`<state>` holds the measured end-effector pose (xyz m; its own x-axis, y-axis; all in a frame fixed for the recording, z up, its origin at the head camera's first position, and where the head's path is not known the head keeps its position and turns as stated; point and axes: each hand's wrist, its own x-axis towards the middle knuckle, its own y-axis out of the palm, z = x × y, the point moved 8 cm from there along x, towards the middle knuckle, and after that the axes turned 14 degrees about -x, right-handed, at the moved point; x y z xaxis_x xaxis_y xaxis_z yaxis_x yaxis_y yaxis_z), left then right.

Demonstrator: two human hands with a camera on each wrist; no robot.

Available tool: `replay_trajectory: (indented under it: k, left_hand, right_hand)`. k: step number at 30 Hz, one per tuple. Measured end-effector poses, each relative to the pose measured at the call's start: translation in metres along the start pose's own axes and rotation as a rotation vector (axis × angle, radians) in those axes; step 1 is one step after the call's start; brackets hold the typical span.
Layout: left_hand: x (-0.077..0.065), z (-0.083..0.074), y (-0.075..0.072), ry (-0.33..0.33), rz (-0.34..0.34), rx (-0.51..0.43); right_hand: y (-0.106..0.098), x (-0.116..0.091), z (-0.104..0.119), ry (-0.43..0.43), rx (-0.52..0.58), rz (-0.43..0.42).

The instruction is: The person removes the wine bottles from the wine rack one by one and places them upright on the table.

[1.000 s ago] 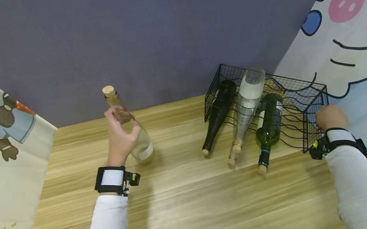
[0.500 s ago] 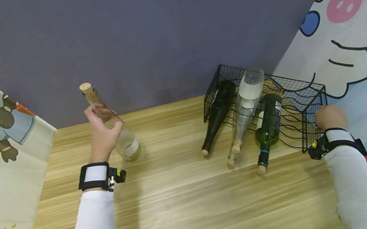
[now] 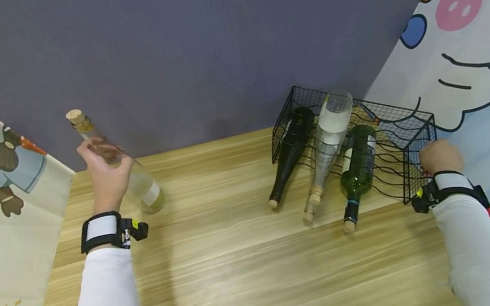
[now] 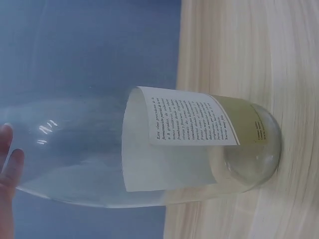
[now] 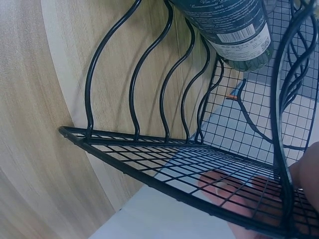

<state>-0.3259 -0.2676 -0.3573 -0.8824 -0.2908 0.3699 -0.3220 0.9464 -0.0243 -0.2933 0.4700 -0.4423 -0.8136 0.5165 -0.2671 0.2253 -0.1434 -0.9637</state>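
Note:
My left hand (image 3: 106, 177) grips a clear glass wine bottle (image 3: 143, 188) around its neck, below the cork. The bottle leans slightly, cork end to the left; whether its base touches the table cannot be told. Its white printed label (image 4: 192, 119) faces the left wrist camera. At the right, my right hand (image 3: 441, 156) holds the mesh end of a black wire wine rack (image 3: 405, 119), with fingers (image 5: 224, 191) seen through the mesh. A dark bottle (image 3: 292, 145), a clear bottle (image 3: 333, 120) and a green bottle (image 3: 360, 169) lie in the rack, corks pointing toward me.
Another corked neck (image 3: 309, 215) pokes out under the clear bottle in the rack. The wooden table (image 3: 246, 281) meets a grey-blue wall (image 3: 209, 46) behind. Cartoon-printed sheets stand at the left (image 3: 0, 159) and the right (image 3: 470, 58).
My left hand has carried the clear bottle steadily leftward, away from the rack. The right hand, the rack and its bottles have stayed put.

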Motion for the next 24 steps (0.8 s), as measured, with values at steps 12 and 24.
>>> replay_trajectory:
  k: [12, 24]
  left_hand:
    - [0.01, -0.002, -0.042, -0.038, -0.104, 0.032]
    - [0.016, -0.003, -0.066, -0.062, -0.186, 0.02]
  right_hand:
    - [0.001, 0.003, -0.002, -0.019, -0.003, -0.002]
    - [-0.002, -0.002, 0.0, -0.005, 0.0, -0.012]
